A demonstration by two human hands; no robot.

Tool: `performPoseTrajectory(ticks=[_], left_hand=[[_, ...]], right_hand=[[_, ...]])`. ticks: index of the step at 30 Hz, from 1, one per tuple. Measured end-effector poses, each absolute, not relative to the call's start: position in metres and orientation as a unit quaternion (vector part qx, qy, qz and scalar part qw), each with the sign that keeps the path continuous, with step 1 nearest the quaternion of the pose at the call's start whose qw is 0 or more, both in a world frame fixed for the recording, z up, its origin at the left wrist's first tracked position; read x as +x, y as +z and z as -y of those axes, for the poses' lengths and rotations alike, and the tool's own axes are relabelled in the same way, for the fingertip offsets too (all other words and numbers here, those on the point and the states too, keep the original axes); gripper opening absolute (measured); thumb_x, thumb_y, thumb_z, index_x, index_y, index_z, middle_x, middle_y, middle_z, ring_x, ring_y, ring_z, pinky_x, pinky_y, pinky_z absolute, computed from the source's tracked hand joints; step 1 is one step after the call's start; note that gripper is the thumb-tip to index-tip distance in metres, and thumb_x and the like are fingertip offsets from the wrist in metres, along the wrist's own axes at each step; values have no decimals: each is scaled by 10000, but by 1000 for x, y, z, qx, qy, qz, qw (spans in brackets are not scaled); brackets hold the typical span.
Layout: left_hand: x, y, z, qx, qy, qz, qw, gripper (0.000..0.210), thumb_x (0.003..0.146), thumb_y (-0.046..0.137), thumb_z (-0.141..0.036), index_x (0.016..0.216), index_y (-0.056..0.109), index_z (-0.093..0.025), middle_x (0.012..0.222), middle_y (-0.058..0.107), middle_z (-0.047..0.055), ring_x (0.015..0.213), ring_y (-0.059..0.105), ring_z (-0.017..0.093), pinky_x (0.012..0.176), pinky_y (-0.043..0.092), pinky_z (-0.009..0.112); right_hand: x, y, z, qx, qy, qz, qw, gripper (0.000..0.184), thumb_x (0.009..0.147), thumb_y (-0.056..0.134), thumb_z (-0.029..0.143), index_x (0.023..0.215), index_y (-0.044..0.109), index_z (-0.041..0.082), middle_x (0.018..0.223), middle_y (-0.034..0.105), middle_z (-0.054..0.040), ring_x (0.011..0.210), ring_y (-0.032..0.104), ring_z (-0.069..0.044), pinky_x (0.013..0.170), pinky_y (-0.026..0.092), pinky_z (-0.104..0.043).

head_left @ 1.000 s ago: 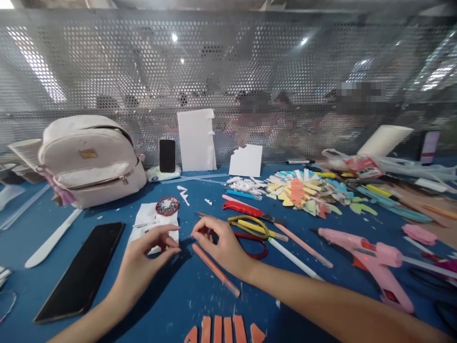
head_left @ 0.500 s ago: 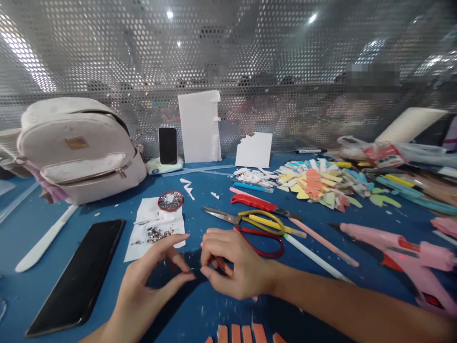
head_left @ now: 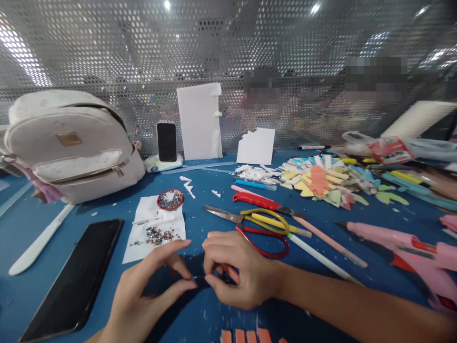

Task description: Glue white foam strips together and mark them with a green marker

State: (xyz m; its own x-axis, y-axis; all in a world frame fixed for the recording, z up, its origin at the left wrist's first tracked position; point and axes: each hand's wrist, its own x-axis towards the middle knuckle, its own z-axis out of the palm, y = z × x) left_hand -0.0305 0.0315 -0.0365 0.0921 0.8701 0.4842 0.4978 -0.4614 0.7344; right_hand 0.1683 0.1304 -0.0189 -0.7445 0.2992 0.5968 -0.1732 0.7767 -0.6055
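Note:
My left hand [head_left: 133,297] pinches thumb and finger together on one end of a thin, thread-like strand [head_left: 200,277]. The strand is too fine to make out its kind. Its other end runs into my right hand [head_left: 244,274], whose fingers are curled and closed on it just to the right. At the bottom edge, below the hands, lie several orange foam-like strips [head_left: 240,336]. Beyond my right hand are scissors [head_left: 224,214] with yellow and red handles. Past my left fingers, a white paper [head_left: 137,228] carries loose shiny beads [head_left: 162,235] and a round red-rimmed dish [head_left: 170,199].
A black phone [head_left: 76,276] and a white knife-shaped tool [head_left: 39,243] lie left, before a pale backpack [head_left: 71,147]. Rightward are a red-handled cutter [head_left: 257,200], a pink glue gun [head_left: 389,238] and a heap of coloured cut pieces [head_left: 317,178]. A perforated metal screen [head_left: 143,57] stands behind.
The view has shifted slightly, so the hands and orange strips appear a little lower. The pinched fingers stay close together, and the strand between them shows more plainly.

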Motion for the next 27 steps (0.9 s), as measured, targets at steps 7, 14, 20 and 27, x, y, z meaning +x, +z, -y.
performPoseTrajectory(ticks=[7,14,20,27], left_hand=[[-31,-35,-31,717,463,-483,195,448,920,651,-308,1333,477,-295,784,685,-52,715,687,86,773,544,168],[-31,-35,-31,713,464,-486,203,448,919,652,-320,1331,476,-308,774,693,-55,713,692,90,763,545,169],[-29,-31,-30,713,476,-474,201,447,921,651,-321,1333,479,-328,776,695,-69,702,690,71,770,540,140],[-29,-31,-30,710,479,-476,202,456,917,655,-270,1337,484,-324,800,710,-56,726,704,86,789,555,152]], right_hand=[[169,-18,-130,-39,337,875,346,109,784,493,168,699,441,212,617,441,42,583,394,-111,584,368,-252],[169,-20,-130,-40,339,878,336,117,798,509,175,711,440,211,632,447,37,599,401,-113,593,363,-257],[168,-20,-130,-36,343,874,341,115,776,521,152,709,445,208,627,443,41,591,391,-109,593,363,-254],[169,-18,-131,-33,341,878,334,112,784,495,174,699,434,215,630,451,37,586,401,-113,581,368,-258]])
